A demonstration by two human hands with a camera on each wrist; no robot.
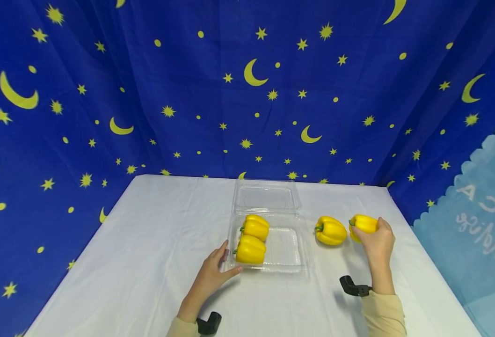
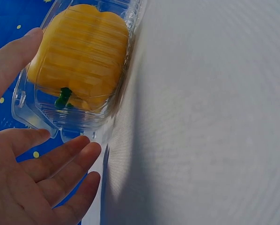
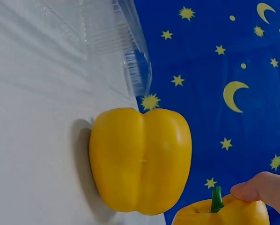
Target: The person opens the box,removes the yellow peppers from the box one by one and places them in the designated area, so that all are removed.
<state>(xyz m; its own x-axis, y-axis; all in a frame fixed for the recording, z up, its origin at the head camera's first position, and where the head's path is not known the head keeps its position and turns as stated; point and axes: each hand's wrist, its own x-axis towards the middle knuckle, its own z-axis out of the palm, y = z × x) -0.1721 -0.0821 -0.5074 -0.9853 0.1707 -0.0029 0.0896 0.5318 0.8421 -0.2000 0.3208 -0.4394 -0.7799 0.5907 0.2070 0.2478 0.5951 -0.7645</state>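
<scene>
My right hand (image 1: 378,241) grips a yellow bell pepper (image 1: 363,225) at the right of the table, its green stem pointing left. Just left of it another yellow bell pepper (image 1: 331,230) lies on the white cloth. A clear plastic clamshell box (image 1: 289,269) stands in the middle with its lid (image 1: 266,196) folded back. Two yellow peppers lie in its left half, a far one (image 1: 257,227) and a near one (image 1: 250,249). At the box's near left corner is my left hand (image 1: 211,271), fingers spread and thumb by the front rim, holding nothing.
A white cloth (image 1: 155,234) covers the table. Behind and beside it hangs a blue curtain (image 1: 214,61) with yellow moons and stars. A light blue banner (image 1: 483,201) with white lettering hangs at the right. Each wrist wears a black camera mount (image 1: 354,286).
</scene>
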